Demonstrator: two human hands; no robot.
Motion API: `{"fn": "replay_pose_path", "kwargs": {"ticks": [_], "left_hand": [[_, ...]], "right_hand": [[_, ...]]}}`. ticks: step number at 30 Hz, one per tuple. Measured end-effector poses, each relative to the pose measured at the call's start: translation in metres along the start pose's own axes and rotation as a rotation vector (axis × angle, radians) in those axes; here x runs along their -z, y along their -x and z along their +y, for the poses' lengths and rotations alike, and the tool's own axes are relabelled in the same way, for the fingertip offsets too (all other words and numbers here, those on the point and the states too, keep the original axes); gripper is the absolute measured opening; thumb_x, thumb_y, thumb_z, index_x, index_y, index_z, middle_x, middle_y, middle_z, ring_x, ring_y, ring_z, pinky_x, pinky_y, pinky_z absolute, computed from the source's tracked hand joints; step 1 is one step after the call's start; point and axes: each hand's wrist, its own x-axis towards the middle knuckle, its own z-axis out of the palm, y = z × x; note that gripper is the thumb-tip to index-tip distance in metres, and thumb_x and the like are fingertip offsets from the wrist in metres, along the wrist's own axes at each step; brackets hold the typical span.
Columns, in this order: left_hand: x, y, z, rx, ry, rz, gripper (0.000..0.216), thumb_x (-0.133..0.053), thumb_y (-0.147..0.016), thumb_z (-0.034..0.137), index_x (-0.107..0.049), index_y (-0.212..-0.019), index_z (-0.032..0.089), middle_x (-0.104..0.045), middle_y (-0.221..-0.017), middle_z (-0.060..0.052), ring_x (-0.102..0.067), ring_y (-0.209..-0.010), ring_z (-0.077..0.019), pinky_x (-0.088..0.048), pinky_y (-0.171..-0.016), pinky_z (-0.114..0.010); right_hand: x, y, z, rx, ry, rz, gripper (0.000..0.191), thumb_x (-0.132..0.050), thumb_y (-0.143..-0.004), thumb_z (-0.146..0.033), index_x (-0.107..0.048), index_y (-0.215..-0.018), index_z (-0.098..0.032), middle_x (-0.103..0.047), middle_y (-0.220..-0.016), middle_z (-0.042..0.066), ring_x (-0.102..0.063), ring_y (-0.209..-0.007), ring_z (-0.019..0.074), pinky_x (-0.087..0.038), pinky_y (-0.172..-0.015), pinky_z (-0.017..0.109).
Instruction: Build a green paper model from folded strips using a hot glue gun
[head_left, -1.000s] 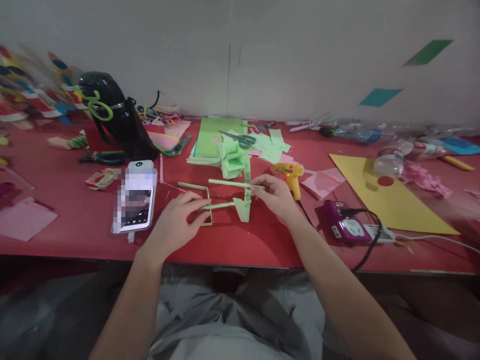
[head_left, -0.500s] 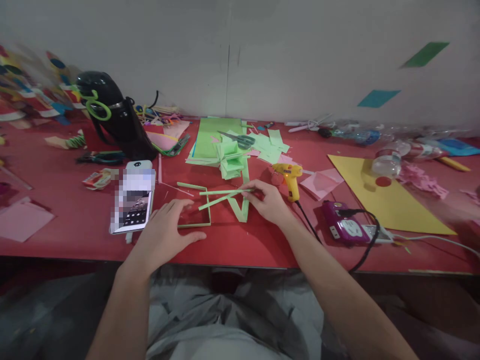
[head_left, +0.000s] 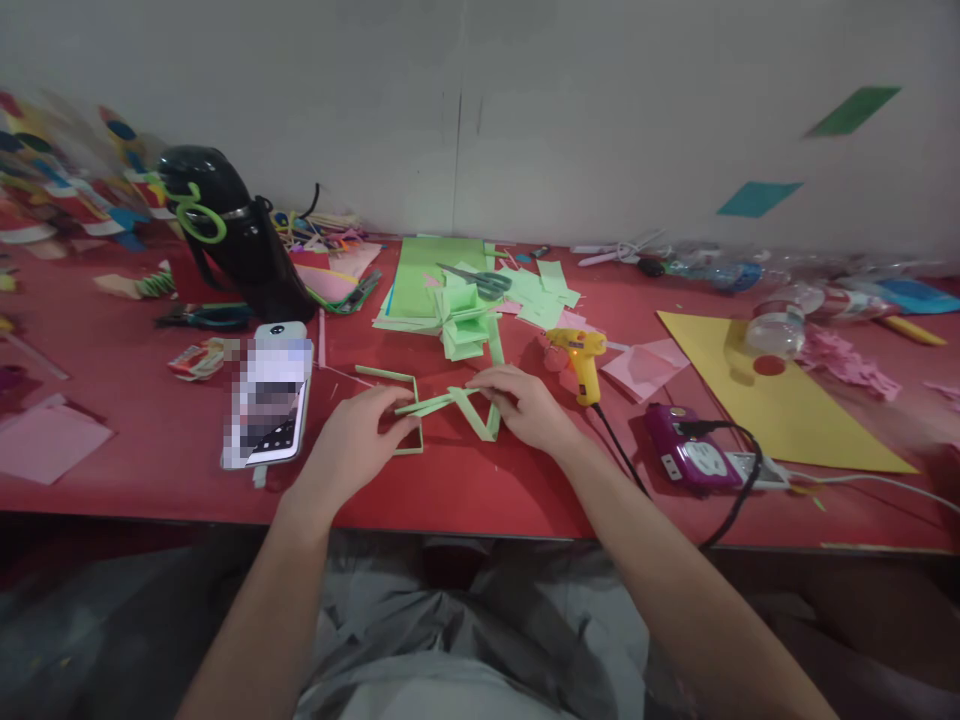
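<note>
Two light green paper strips [head_left: 433, 404] lie close together between my hands, above the red table. My left hand [head_left: 360, 435] pinches their left ends between thumb and fingers. The fingers of my right hand [head_left: 529, 408] are closed on the strips' right ends. Behind my left fingers rests a bent green paper frame [head_left: 418, 382], partly hidden by the hand. A folded green strip shaped like a V [head_left: 484, 430] lies beneath the right end. Just beyond is a cluster of folded green paper boxes [head_left: 463, 322].
A yellow glue gun [head_left: 581, 355] stands right of my right hand, its cord running to a purple power socket [head_left: 686, 455]. A phone [head_left: 271, 400] lies left of my left hand. Farther back are scissors [head_left: 487, 284], green paper sheets [head_left: 435, 262] and a black bottle [head_left: 232, 230].
My left hand has moved right and closed on the left ends of the strips. Those ends, spread apart before, are now together. My right hand has shifted slightly.
</note>
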Motion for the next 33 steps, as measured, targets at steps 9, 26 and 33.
{"fn": "replay_pose_path", "kwargs": {"ticks": [9,26,33], "left_hand": [[0.001,-0.009,-0.005,0.023,0.224,0.086,0.02,-0.063,-0.088,0.036,-0.071,-0.099,0.023,-0.076,-0.102,-0.006,-0.071,-0.091,-0.0232,-0.057,-0.082,-0.035],[0.001,-0.017,-0.014,0.024,0.365,0.238,0.038,-0.063,-0.089,0.043,-0.074,-0.116,0.019,-0.073,-0.104,-0.008,-0.069,-0.086,-0.019,-0.056,-0.08,-0.031],[0.001,-0.017,-0.013,0.045,0.412,0.236,0.033,-0.064,-0.088,0.039,-0.075,-0.113,0.021,-0.075,-0.107,-0.007,-0.069,-0.091,-0.02,-0.056,-0.083,-0.031]], "right_hand": [[0.005,0.0,0.002,-0.062,0.027,0.082,0.025,-0.053,-0.093,-0.022,-0.074,-0.107,-0.025,-0.071,-0.113,0.009,-0.067,-0.106,0.023,-0.054,-0.096,0.042],[0.013,-0.002,-0.007,-0.352,-0.555,0.199,0.04,-0.083,-0.072,-0.039,-0.074,-0.107,-0.023,-0.073,-0.108,0.006,-0.068,-0.096,0.0188,-0.056,-0.09,0.038],[0.011,-0.003,-0.005,-0.36,-0.583,0.247,0.035,-0.086,-0.069,-0.038,-0.074,-0.098,-0.022,-0.073,-0.092,0.003,-0.068,-0.084,0.0172,-0.057,-0.083,0.036]]}}
